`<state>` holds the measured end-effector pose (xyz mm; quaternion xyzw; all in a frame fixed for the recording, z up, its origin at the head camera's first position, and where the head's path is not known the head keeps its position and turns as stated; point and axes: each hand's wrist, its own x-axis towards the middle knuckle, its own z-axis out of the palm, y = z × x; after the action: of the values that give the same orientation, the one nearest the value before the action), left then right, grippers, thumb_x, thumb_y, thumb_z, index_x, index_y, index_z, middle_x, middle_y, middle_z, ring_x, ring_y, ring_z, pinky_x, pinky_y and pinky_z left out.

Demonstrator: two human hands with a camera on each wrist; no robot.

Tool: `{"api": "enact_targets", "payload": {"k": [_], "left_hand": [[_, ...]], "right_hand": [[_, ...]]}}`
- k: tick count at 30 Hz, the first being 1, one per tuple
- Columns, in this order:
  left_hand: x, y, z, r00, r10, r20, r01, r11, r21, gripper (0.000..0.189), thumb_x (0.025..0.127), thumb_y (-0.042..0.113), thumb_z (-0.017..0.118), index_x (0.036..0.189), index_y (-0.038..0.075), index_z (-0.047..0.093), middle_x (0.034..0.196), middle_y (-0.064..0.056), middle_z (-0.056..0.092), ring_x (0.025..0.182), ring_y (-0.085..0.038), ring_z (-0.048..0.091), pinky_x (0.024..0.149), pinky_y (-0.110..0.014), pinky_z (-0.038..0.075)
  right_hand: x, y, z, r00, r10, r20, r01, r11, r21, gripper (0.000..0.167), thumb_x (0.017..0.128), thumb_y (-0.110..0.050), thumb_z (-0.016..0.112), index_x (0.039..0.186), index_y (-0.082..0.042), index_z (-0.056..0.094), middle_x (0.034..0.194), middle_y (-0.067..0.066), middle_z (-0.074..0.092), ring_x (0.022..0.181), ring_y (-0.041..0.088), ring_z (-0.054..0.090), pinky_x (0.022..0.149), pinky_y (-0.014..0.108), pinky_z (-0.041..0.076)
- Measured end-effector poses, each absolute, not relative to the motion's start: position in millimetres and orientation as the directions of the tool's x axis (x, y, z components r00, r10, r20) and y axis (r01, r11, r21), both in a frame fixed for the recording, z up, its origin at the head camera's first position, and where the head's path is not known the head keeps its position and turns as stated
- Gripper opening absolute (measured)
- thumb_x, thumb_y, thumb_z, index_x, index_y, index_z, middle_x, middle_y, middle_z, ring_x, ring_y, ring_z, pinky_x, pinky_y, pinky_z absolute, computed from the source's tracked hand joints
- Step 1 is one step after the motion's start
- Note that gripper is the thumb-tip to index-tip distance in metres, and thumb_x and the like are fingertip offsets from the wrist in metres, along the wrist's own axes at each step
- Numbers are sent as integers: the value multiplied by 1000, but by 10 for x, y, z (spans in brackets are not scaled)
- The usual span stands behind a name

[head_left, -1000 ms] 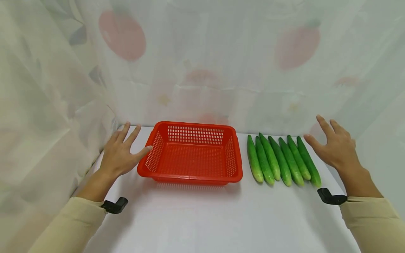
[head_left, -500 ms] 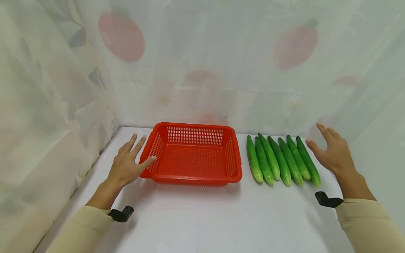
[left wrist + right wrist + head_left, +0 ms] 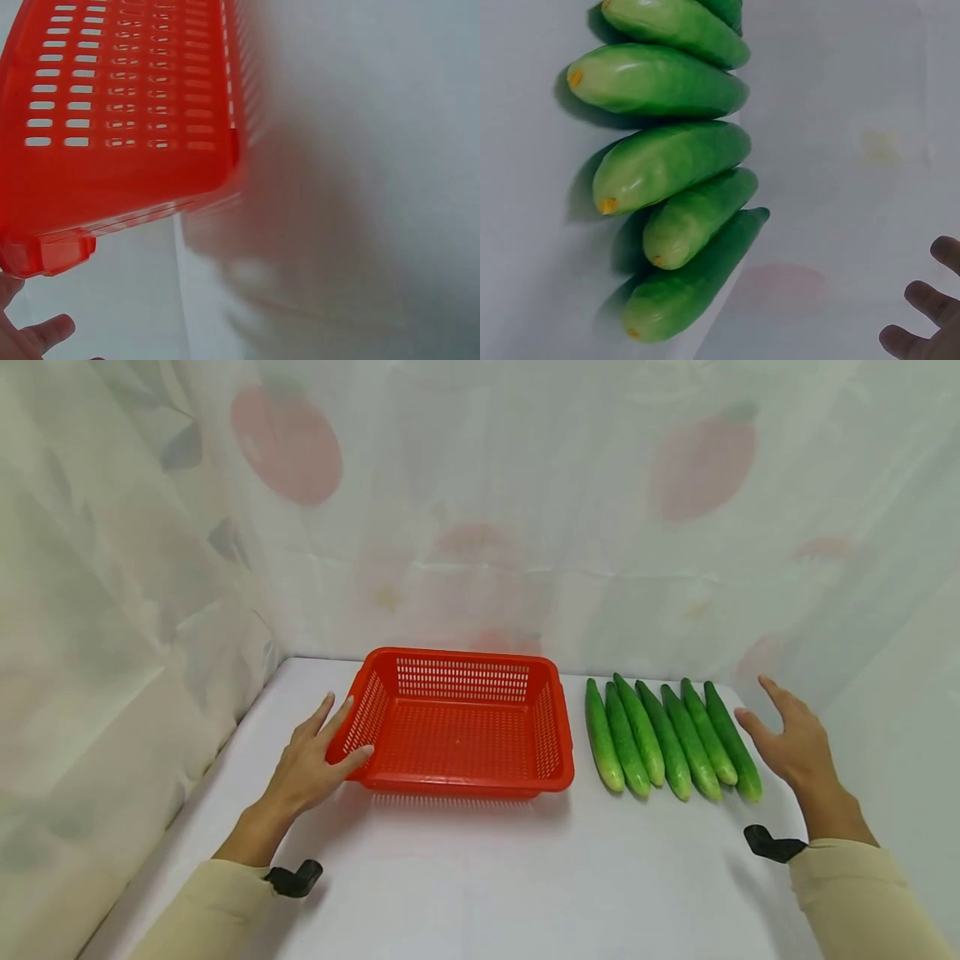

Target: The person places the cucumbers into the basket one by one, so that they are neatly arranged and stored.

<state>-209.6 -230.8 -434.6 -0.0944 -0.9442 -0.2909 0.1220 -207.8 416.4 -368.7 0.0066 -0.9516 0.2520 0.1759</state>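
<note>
In the head view my left hand (image 3: 307, 768) is at the left end of a red plastic basket (image 3: 450, 785), thumb and fingers spread near its rim. Whether it touches the rim I cannot tell; in the left wrist view the fingertips (image 3: 51, 331) appear beside the basket's edge. The basket has slotted walls and nothing inside. To its right lie several green cucumbers (image 3: 672, 743), side by side in a row, paler at their near ends. My right hand (image 3: 798, 743) hovers right of the row with fingers extended, holding nothing; the right wrist view shows its fingertips (image 3: 900, 341) apart from the cucumbers.
Everything stands on a white tabletop (image 3: 465, 885). A pale curtain (image 3: 480, 510) with faded fruit prints hangs along the back edge, and more of the sheeting (image 3: 112, 652) drapes down the left side.
My left hand has come in rightward and down toward the basket's left rim. The right hand has sunk slightly. Basket and cucumbers have stayed put.
</note>
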Motion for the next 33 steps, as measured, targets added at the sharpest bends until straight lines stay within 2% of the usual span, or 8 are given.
{"api": "enact_targets", "payload": {"k": [8,16,25,33], "left_hand": [[-2099,-2308,-4432,-959,118,259,248,795,554,80,90,56,58,155,27,22,161,0,8,137,-43,20,90,-72,32],[-2088,-2309,-4528,-960,132,248,258,769,586,80,89,54,60,154,24,26,160,2,9,134,-43,23,88,-68,39],[-2097,-2289,-4576,-961,119,251,248,772,585,79,88,55,61,151,15,34,160,-3,14,131,-41,29,88,-67,39],[-2081,-2287,-4564,-959,109,261,248,771,587,79,88,55,62,149,10,38,159,-3,17,131,-41,30,90,-67,36]], "right_hand": [[-2086,4242,-3828,-950,114,290,-47,866,-497,67,100,-40,47,156,-19,18,151,31,19,134,56,14,95,75,15],[-2073,4304,-3986,-957,168,237,9,833,-554,68,100,-43,47,156,-19,18,153,30,17,135,56,13,97,74,15],[-2044,4378,-4139,-958,237,163,79,763,-641,69,99,-45,47,156,-20,16,155,26,9,136,55,4,98,75,11],[-2055,4407,-4287,-958,261,121,118,739,-663,73,98,-46,50,156,-21,14,155,26,12,134,57,15,94,75,19]]}}
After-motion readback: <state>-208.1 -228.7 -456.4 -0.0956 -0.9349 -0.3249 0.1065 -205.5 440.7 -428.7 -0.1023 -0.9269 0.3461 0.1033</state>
